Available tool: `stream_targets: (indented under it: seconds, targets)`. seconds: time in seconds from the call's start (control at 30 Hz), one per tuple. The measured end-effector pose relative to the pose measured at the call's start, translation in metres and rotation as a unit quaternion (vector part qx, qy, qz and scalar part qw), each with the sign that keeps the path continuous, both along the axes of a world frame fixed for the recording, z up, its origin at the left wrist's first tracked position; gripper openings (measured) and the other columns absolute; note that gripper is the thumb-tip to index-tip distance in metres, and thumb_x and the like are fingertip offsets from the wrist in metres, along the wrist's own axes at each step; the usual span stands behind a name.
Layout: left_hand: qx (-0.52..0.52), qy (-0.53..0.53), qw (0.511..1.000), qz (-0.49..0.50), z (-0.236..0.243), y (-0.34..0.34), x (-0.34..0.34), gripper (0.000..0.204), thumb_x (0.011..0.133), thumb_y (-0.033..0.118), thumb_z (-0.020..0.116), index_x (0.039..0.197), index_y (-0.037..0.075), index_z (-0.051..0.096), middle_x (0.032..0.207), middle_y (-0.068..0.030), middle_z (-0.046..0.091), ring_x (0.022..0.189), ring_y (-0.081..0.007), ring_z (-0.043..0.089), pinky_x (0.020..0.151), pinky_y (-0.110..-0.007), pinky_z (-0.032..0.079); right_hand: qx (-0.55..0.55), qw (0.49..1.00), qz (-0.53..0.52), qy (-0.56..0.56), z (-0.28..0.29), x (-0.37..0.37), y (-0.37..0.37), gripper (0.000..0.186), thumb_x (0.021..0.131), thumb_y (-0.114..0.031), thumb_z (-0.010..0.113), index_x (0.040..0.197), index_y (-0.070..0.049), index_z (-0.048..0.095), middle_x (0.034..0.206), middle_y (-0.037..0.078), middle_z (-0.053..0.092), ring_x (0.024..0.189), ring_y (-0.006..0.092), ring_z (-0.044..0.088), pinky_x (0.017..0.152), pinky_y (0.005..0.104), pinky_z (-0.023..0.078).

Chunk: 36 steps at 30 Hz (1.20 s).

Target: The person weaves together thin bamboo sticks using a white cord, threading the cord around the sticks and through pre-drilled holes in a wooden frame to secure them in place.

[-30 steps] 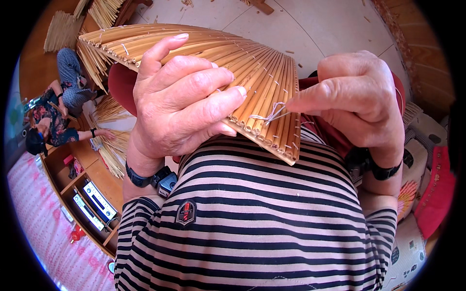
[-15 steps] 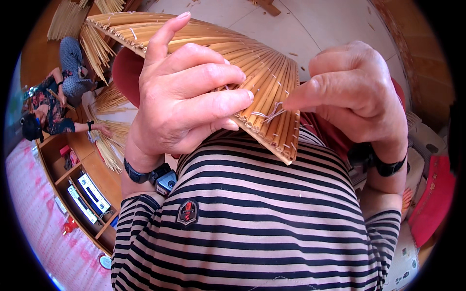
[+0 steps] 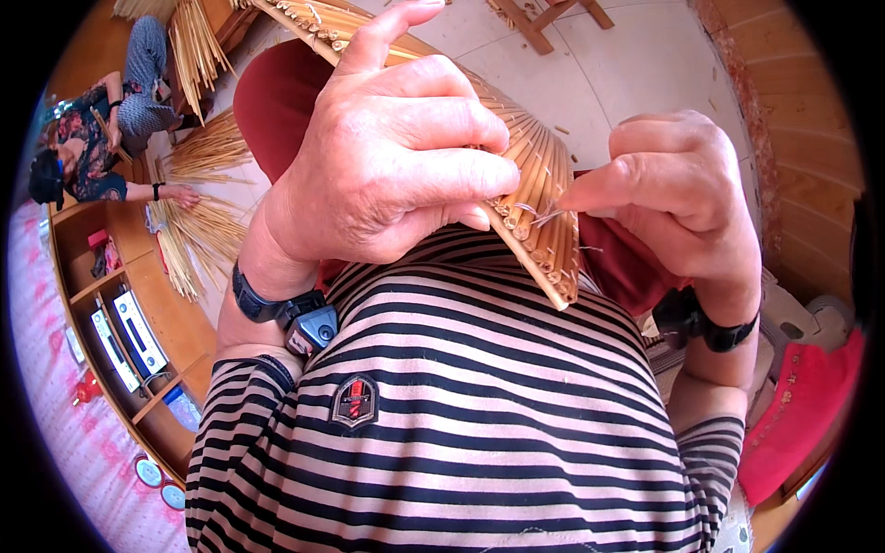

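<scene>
A stiff panel of straw-coloured stalks (image 3: 539, 152), stitched together with pale thread, slants from the top of the view down to my striped shirt. My left hand (image 3: 406, 166) is closed over its near edge, with one finger raised off it and the thumb tucked under. Several cut stalk ends show along the lower corner. A looped thread (image 3: 542, 216) comes out of the stalks near that corner. My right hand (image 3: 668, 189) pinches this thread between thumb and forefinger, close beside the panel's right edge. Its other fingers are curled in.
At the left a co-worker (image 3: 78, 152) sits with a hand on loose stalks (image 3: 194, 235) spread over the floor. A wooden cabinet (image 3: 171, 318) stands nearby. Wooden legs (image 3: 535, 32) show at the top, and a red cloth (image 3: 797, 415) lies at the right.
The panel has tilted, and its far left part has shifted upward out of view. My left hand has moved slightly right with it. My right hand still pinches the thread, a little lower.
</scene>
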<state>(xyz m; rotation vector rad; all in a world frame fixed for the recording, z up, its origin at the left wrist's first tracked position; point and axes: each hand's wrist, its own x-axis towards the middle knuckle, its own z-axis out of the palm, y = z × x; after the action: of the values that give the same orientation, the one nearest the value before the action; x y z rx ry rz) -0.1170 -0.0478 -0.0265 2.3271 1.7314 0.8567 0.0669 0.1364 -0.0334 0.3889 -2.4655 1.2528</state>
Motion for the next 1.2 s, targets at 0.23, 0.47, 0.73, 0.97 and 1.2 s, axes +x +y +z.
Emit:
stream_targets:
  seconds: [0.23,0.47,0.73,0.97,1.2]
  targets:
    - [0.033,-0.042,0.998,-0.027,-0.009,-0.004,-0.004,0.025,0.081,0.038,0.068,0.09,0.017,0.075,0.09,-0.0014,0.071,0.086,-0.0193,0.065,0.114,-0.059,0.021,-0.018,1.0,0.002,-0.014,-0.004,-0.003,-0.004,0.015,0.071,-0.003,0.071,0.086,-0.007,0.074,0.056,0.005,0.04,0.047,0.021,0.043,0.045,0.0353,0.03]
    - [0.031,-0.035,0.999,-0.026,-0.005,-0.006,-0.005,0.023,0.08,0.036,0.07,0.091,0.016,0.075,0.089,-0.001,0.07,0.086,-0.0191,0.065,0.111,-0.057,0.024,-0.014,1.0,-0.016,-0.007,-0.007,-0.001,-0.016,0.014,0.073,-0.005,0.073,0.086,-0.009,0.074,0.057,0.004,0.041,0.048,0.0205,0.043,0.045,0.0352,0.031]
    - [0.037,-0.033,0.998,-0.03,-0.005,-0.007,-0.007,0.021,0.079,0.033,0.071,0.092,0.016,0.074,0.089,-0.0006,0.069,0.085,-0.0189,0.064,0.108,-0.054,0.028,0.007,0.999,-0.025,-0.033,0.0,0.0,-0.022,0.015,0.072,0.001,0.071,0.085,-0.007,0.071,0.072,0.009,0.064,0.066,0.0276,0.065,0.057,0.035,0.05]
    - [0.043,-0.027,0.998,-0.028,-0.003,-0.004,-0.009,0.021,0.078,0.03,0.073,0.093,0.016,0.074,0.088,-0.0002,0.068,0.084,-0.0187,0.064,0.106,-0.051,0.031,0.041,0.999,-0.03,-0.016,0.005,-0.006,-0.027,0.01,0.073,-0.003,0.071,0.08,-0.008,0.065,0.069,0.007,0.061,0.063,0.0275,0.062,0.055,0.0371,0.049]
    - [0.057,-0.023,0.998,-0.034,0.001,0.007,-0.011,0.02,0.078,0.028,0.074,0.094,0.016,0.073,0.087,0.0001,0.068,0.083,-0.0186,0.063,0.103,-0.049,0.034,0.098,0.993,-0.062,0.023,0.009,-0.008,-0.029,0.014,0.073,-0.006,0.07,0.08,-0.007,0.058,0.066,0.008,0.054,0.058,0.0284,0.055,0.052,0.0382,0.042]
